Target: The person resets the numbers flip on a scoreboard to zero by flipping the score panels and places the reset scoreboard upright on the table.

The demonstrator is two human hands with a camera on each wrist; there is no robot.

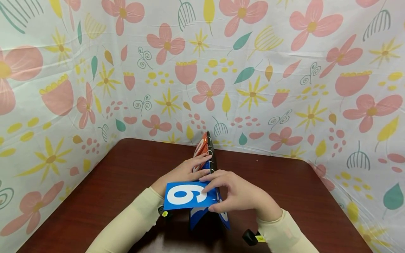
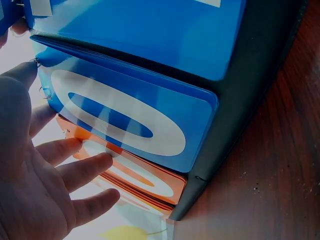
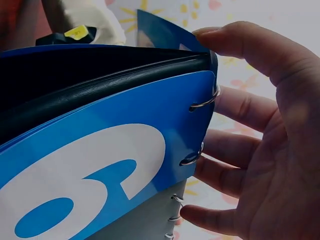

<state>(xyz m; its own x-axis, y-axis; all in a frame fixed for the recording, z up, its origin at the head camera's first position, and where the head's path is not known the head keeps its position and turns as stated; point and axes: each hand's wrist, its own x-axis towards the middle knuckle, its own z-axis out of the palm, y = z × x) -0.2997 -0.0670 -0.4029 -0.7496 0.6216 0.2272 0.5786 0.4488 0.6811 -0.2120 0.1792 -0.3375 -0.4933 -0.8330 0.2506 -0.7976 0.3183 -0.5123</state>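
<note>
A tent-shaped flip scoreboard with ring-bound number cards stands on the table, its black spine (image 1: 209, 144) pointing away from me. A blue card with a white 6 (image 1: 177, 202) sticks out sideways to the left, near level, over the left forearm. The right hand (image 1: 237, 193) has fingertips on this card by the rings, its thumb at the near end of the spine. My left hand (image 1: 183, 172) lies along the far part, fingers extended over the rings. In the left wrist view those fingers touch an orange card (image 2: 140, 175), beside a blue 0 card (image 2: 195, 120).
Dark reddish-brown table (image 1: 272, 182) runs round the scoreboard. A flowered cloth (image 1: 253, 88) hangs behind and at both sides. On the scoreboard's right face hangs another blue card (image 3: 185, 110) with a white digit. Each wrist carries a black strap device (image 1: 250, 237) with a yellow tag.
</note>
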